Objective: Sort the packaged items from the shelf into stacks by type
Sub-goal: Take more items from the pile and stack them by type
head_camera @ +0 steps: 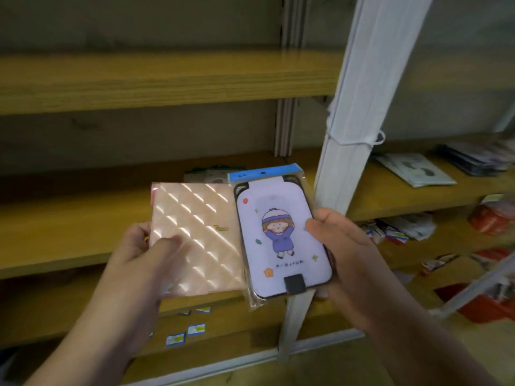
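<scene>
My left hand (145, 246) grips a pink quilted package (195, 232) by its lower left edge, thumb on top. My right hand (337, 246) holds a lilac cartoon-print package (281, 235) with a blue header card, thumb pressed on its right edge. Both packages are held side by side in front of the wooden shelf (69, 227). Behind them on the shelf lies a dark, partly hidden package (206, 174).
A white upright post (351, 135) splits the shelving. To its right lie a flat white package (415, 168), dark packets (479, 157) and red packets (493, 215). Small blue-labelled packets (185, 334) lie on the lower shelf.
</scene>
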